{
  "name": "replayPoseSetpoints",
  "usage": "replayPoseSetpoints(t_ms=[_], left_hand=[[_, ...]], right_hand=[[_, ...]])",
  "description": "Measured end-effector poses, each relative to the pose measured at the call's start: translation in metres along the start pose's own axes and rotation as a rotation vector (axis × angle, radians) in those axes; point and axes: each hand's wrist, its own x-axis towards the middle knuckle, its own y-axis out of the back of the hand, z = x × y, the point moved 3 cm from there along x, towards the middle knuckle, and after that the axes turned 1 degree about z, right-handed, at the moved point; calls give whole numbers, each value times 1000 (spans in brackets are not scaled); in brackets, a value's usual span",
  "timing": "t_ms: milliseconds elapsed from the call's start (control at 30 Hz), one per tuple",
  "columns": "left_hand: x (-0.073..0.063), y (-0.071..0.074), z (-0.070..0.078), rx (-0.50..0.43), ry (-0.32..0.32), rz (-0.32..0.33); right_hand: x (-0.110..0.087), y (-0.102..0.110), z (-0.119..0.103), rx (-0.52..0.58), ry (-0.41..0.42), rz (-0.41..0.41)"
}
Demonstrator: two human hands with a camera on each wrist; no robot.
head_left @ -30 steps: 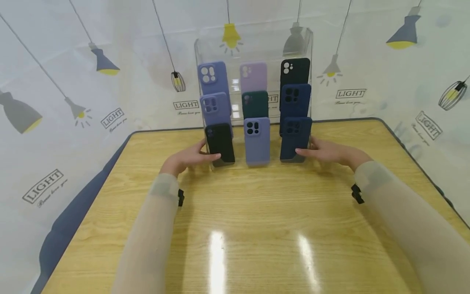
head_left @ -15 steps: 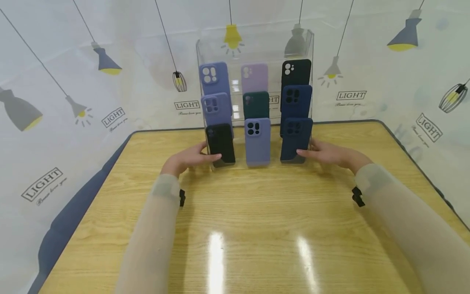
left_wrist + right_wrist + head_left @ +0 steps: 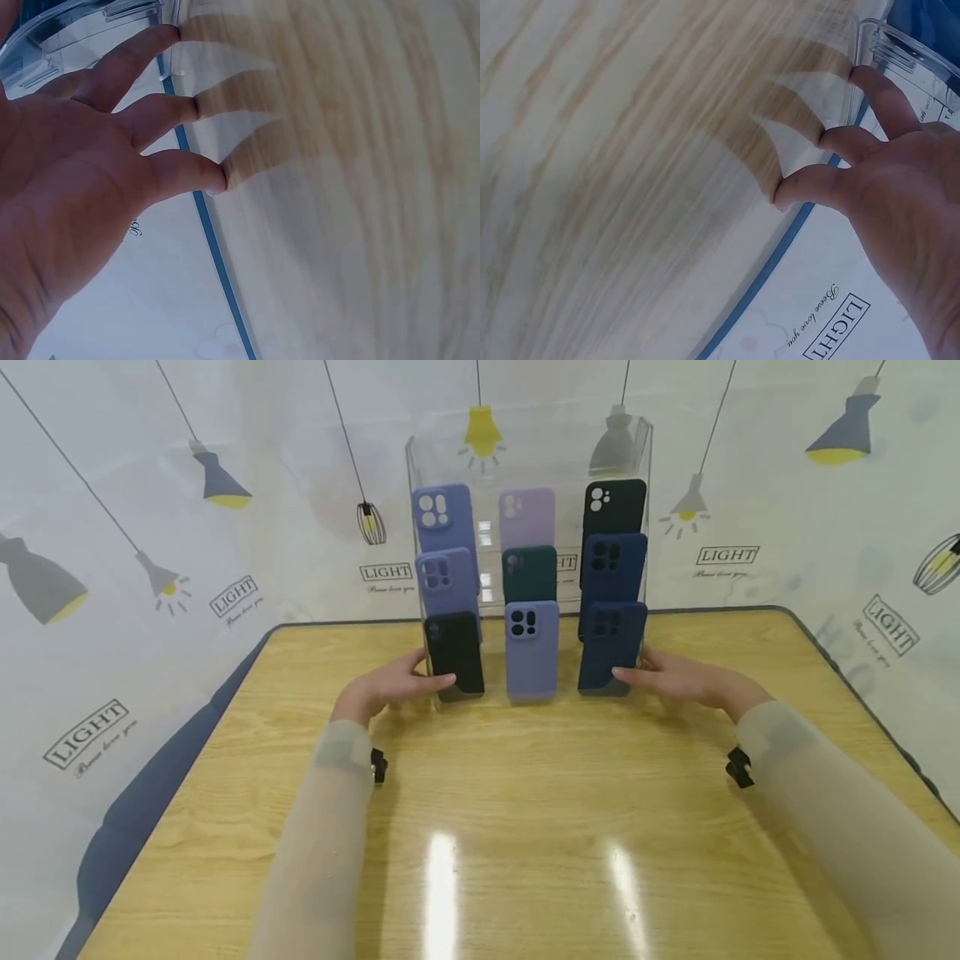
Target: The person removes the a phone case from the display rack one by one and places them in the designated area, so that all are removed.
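A clear display stand (image 3: pixel 525 450) stands upright at the back of the table, holding several phone cases in three columns. In its bottom row are a black phone case (image 3: pixel 455 656), a light purple phone case (image 3: pixel 532 656) and a navy phone case (image 3: pixel 611 652). My left hand (image 3: pixel 392 682) grips the stand's lower left side, thumb in front by the black case. At the lower right side my right hand (image 3: pixel 684 678) holds it likewise, thumb over the navy case. In the wrist views the other fingers of the left hand (image 3: pixel 90 161) and right hand (image 3: pixel 896 172) are spread, fingertips down at the tabletop.
The wooden table (image 3: pixel 525 793) extends in front of the stand, with a dark edge (image 3: pixel 712 609) along its back. Close behind hangs a white backdrop (image 3: pixel 300 527) printed with lamps. A small black piece (image 3: pixel 739 767) sits at the right wrist.
In the head view the stand and backdrop appear slightly farther right, as the camera has shifted. Both hands keep the same hold on the stand.
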Motion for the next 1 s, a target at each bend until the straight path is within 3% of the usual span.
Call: replayPoseSetpoints(t_ms=[300,400,500,600,667,767,1000], left_hand=[[0,2,3,-43,7,-9],[-1,3,4,-46,7,-11],[-1,3,4,-45,3,-12],[-3,4,2,-49,8,-17],[-3,4,1,-44,13,-14],[-4,5,1,-38,11,-5],[0,0,0,-49,0,-13]], right_hand=[[1,21,-11,-71,73,72],[-7,34,-19,-67,145,204],[-24,44,-31,-72,273,427],[-36,42,-43,-120,446,655],[-40,36,-49,-171,520,758],[-42,27,-55,-237,550,842],[-43,9,-51,-342,570,902]])
